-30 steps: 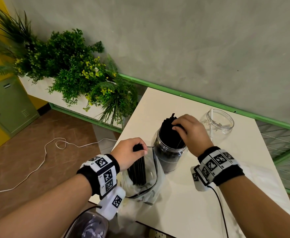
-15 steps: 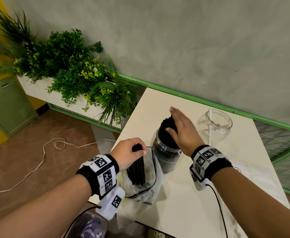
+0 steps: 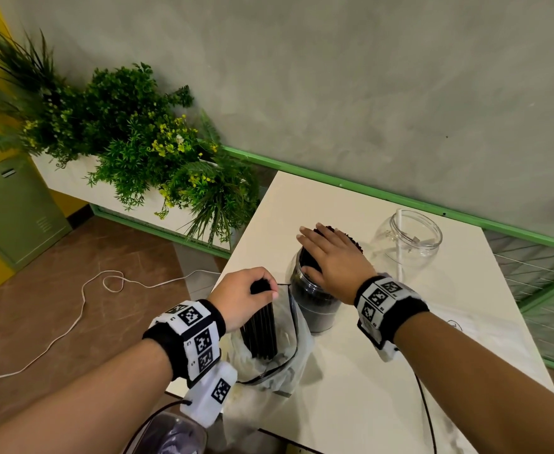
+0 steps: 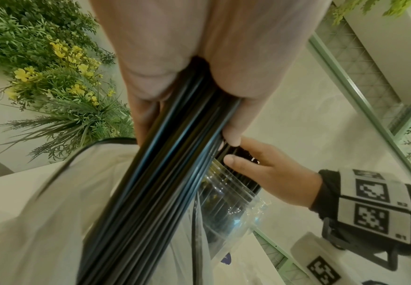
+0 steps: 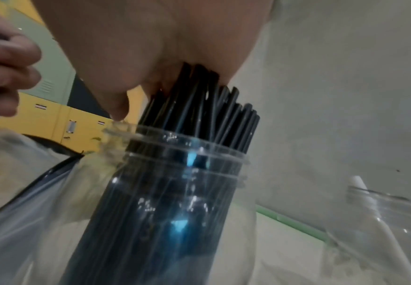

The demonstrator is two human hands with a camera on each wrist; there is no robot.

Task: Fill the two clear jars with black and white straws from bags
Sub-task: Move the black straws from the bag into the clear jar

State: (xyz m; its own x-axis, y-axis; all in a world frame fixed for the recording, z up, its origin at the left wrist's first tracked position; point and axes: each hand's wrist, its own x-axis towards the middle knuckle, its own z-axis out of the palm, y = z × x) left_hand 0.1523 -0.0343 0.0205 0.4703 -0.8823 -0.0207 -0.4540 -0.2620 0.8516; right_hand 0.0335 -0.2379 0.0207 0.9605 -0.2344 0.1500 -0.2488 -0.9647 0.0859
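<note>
Two clear jars are counted on the surface (image 3: 384,371). The near jar (image 3: 315,303) is packed with black straws (image 3: 344,239) that stand well above its rim. The far jar (image 3: 410,237), at about 2 o'clock from the near one and apart from it, is seen to hold one white straw (image 3: 399,244) leaning against its wall. One translucent bag (image 3: 288,355) is noted at 7 o'clock from the near jar, just beside it, at the surface's near-left edge; a second bundle of black straws (image 3: 260,332) stands upright in it.

The left hand (image 3: 241,298) is clenched round the top of the bag bundle (image 4: 175,146). The right hand (image 3: 333,260) is laid flat, fingers straight, palm pressed on the straw tops of the near jar (image 5: 170,202); nothing is gripped by it.

Compared with 1.0 s ago: the right hand was then curled over the jar's straws; it is now flattened on them. The left hand's grip is recorded as unchanged, and both jars and the bag as unmoved.

One planter of green foliage (image 3: 131,142) and one white cable (image 3: 82,309) on the floor are noted at 10 o'clock from the surface.
</note>
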